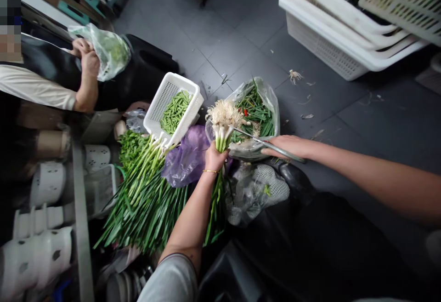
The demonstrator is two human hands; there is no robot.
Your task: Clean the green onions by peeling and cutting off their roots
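Note:
My left hand (215, 157) is wrapped round a bunch of spring onions (222, 142), their bushy white roots (225, 112) pointing away from me and the green leaves hanging below the wrist. In my right hand (287, 145) is a pair of scissors (255, 137); the blade tips reach the white stems just below the roots. How far apart the blades are I cannot make out. Beneath lies an open clear plastic bag (272, 95) holding green trimmings, cut roots and a bit of red. A large pile of spring onions (148, 205) lies to the left.
A white basket (150, 120) of green beans (175, 111) stands beside a purple plastic bag (188, 155). Another person's hands (87, 56) hold a bag of greens (115, 54) at upper left. Stacked white crates (324, 44) stand upper right; a metal shelf post (81, 210) is left.

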